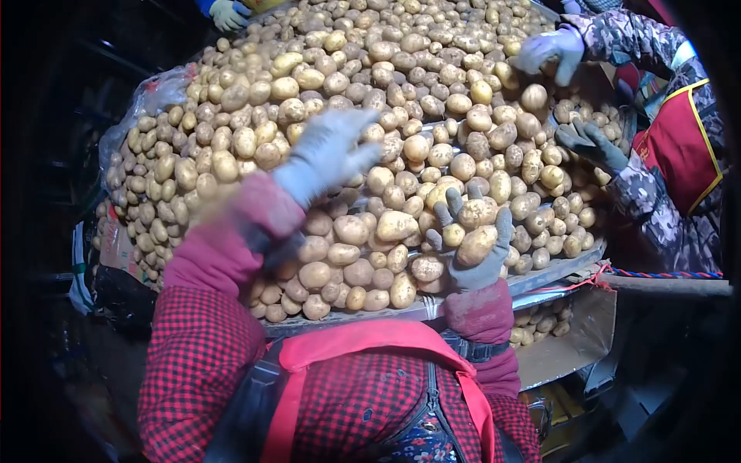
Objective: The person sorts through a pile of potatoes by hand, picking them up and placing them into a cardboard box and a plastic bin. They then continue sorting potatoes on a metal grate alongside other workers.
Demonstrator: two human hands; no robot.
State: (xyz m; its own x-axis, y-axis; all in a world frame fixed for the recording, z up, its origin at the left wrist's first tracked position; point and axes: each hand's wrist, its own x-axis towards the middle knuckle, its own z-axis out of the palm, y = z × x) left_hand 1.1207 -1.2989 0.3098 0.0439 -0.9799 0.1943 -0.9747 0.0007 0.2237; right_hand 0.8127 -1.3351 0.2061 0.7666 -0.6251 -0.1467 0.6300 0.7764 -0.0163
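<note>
A wide heap of brown and yellow potatoes (395,225) spreads in front of me. My left hand (328,154), in a pale grey-blue glove, is over the middle of the heap and blurred by motion. Its fingers look stretched out and apart, with no potato seen in them. At the near edge, my right hand (475,258), in a grey glove, is turned palm up with its fingers curled up around a few potatoes (477,245). One larger potato rests against the palm, with smaller ones by the fingers.
A co-worker's gloved hands (552,54) are over the heap at right, by a red apron (679,147). Another person's glove (229,14) shows at the far edge. Below the metal table edge (559,268) stands a cardboard box (594,324) with potatoes. Clear plastic (154,100) lies left.
</note>
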